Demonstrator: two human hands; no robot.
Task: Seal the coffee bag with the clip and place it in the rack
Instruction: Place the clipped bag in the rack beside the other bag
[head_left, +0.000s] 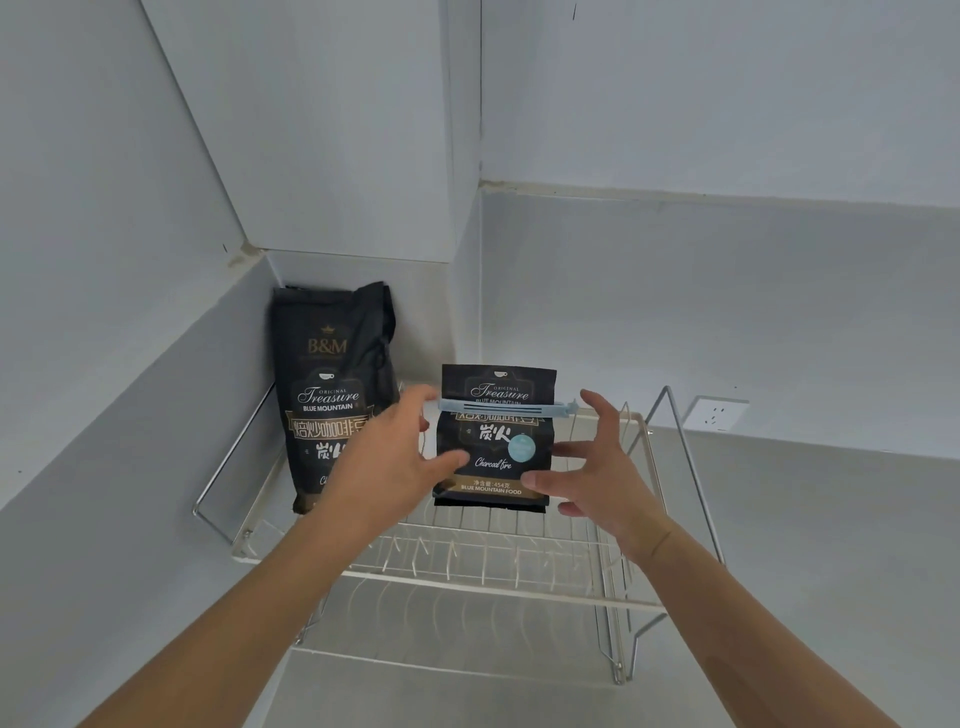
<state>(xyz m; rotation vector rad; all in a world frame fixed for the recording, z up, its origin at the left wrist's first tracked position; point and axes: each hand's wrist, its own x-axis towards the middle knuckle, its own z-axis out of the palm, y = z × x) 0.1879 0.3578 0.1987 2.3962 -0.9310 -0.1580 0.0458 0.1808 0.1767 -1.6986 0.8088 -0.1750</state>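
You are looking down at a wire rack (519, 582) set in the corner of a pale grey counter (805, 519). Your coffee bag (496, 441) stands upright on the rack's upper tier, label facing you. Its top is folded down, and a light blue clip (501, 406) runs straight across the fold from edge to edge, so the seal looks finished.

Your left hand (395, 452) is at the bag's left edge and your right hand (592, 462) at its right edge. Both are spread, fingers loose and curved, thumbs pointing inward at the lower half of the bag. Neither is clenched around it. Whether the fingertips touch the bag or sit just clear of it cannot be told. This reads as a cradle, there to catch the bag if it tips on the thin wires.

To the left and farther back, a second coffee bag (332, 395), taller and with no clip on it, leans into the wall corner, which props it up. Far right on the wall is a socket (719, 413).

Judging by this, the placing step is nearly done; what remains is confirming the bag stands alone.
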